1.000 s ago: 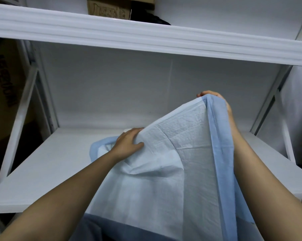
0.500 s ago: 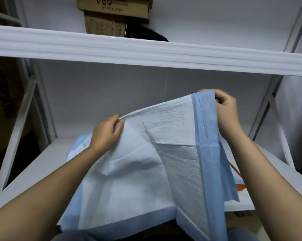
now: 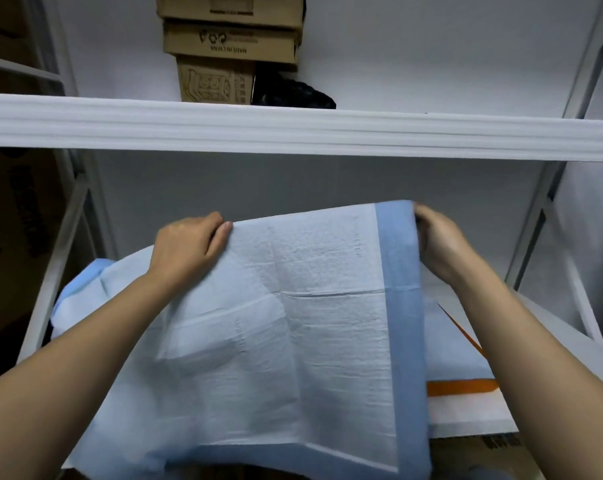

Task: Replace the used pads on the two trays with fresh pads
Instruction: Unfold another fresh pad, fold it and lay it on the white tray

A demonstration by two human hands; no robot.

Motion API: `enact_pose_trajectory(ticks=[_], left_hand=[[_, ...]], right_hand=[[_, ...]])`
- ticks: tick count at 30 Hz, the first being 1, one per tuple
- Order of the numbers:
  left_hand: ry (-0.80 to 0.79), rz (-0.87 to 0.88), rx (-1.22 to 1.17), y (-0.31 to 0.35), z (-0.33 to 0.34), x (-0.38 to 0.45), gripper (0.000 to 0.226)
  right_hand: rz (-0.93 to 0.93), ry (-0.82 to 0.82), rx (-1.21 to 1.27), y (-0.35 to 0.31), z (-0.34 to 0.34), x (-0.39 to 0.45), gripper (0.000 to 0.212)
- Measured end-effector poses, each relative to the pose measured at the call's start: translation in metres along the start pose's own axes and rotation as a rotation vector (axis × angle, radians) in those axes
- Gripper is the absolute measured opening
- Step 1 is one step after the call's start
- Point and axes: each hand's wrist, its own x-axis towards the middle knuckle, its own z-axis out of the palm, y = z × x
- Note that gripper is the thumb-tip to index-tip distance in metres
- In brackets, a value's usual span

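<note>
A large pad (image 3: 293, 323), quilted white with a blue border, is spread in the air over the middle shelf (image 3: 553, 317). My left hand (image 3: 185, 247) pinches its far edge at the left. My right hand (image 3: 438, 240) grips the far right corner by the blue border. The pad's near edge hangs toward me and its left part bunches on the shelf. Under the pad's right side lies a white flat thing with an orange stripe (image 3: 463, 388). No tray is visible; the pad hides most of the shelf surface.
The upper shelf's white front rail (image 3: 293, 129) crosses the view just above my hands. Stacked cardboard boxes (image 3: 230, 39) and a black object (image 3: 293, 95) sit on it. White uprights (image 3: 535, 220) flank the shelf. A cardboard box (image 3: 494, 448) shows below at right.
Both hands have moved apart along the pad's far edge, stretching it flatter and wider. The right corner, lifted high a second ago, now sits level with the left hand.
</note>
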Motion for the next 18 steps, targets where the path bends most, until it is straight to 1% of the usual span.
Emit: enact_pose_trajectory(ticks=[2,3,4,5,7,8,10,13,18], left_hand=[[-0.009,0.027,0.014,0.003,0.003,0.002,0.043],[-0.013,0.036,0.017,0.004,0.005,0.004,0.043],[-0.014,0.046,0.017,0.006,0.007,0.005,0.042],[-0.014,0.057,0.019,0.008,0.008,0.006,0.042],[-0.012,0.075,0.024,0.010,0.009,0.008,0.041],[-0.010,0.078,0.025,0.011,0.010,0.009,0.042],[0.001,0.079,0.026,0.010,0.011,0.010,0.043],[0.019,0.082,0.034,0.009,0.012,0.011,0.044],[0.051,0.093,0.018,0.015,0.017,0.013,0.043]], right_hand=[[0.071,-0.001,0.123,0.010,-0.004,0.002,0.046],[0.082,-0.012,0.081,0.014,-0.004,0.000,0.053],[0.067,0.000,-0.015,0.018,-0.003,-0.003,0.053],[0.017,0.027,-0.129,0.022,-0.001,-0.005,0.045],[-0.121,0.122,-0.249,0.026,0.001,-0.006,0.019],[-0.156,0.155,-0.253,0.027,-0.001,-0.004,0.014],[-0.171,0.182,-0.222,0.026,-0.006,0.001,0.021],[-0.147,0.194,-0.171,0.021,-0.012,0.005,0.028],[-0.120,0.256,-0.224,0.012,-0.012,0.004,0.037]])
